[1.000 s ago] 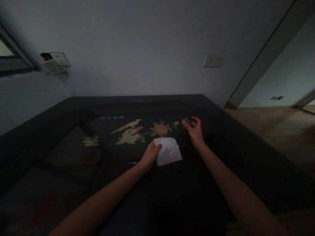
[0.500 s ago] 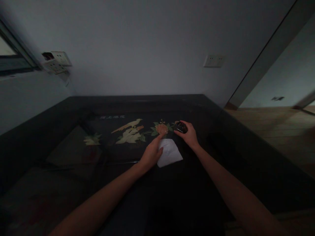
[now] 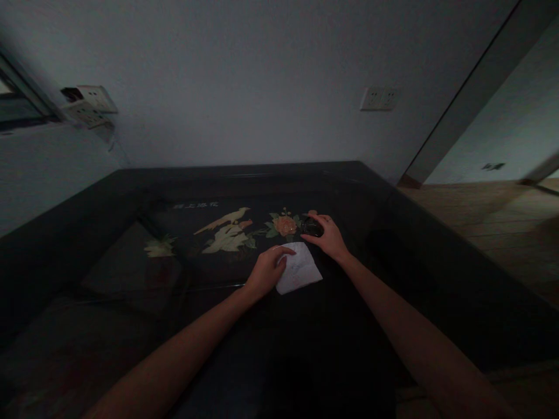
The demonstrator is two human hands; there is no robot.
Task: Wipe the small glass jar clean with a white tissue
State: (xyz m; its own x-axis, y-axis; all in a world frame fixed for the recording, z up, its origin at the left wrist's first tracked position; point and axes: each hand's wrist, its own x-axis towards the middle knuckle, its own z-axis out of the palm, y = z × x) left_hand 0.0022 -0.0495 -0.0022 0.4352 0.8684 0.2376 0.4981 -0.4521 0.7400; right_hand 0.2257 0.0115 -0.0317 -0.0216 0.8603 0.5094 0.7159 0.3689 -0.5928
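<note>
In dim light, a white folded paper tissue point(image 3: 301, 269) lies flat on a black glossy table top point(image 3: 393, 273). My left hand point(image 3: 265, 271) presses on the tissue's left edge, fingers resting on it. My right hand point(image 3: 328, 235) is just beyond the tissue, curled over a small dark object point(image 3: 311, 227) that sits on the table. I cannot make out what that object is. An inlaid picture of a bird and flower point(image 3: 244, 226) shows in the table surface behind both hands.
A light wall rises behind the table, with a socket plate point(image 3: 378, 98) at the right and a loose socket point(image 3: 85, 105) at the left. A doorway and wooden floor point(image 3: 493, 215) lie to the right.
My left hand has laid the tissue down flat from a raised hold. My right hand has moved left and down, and now rests the small dark object on the table.
</note>
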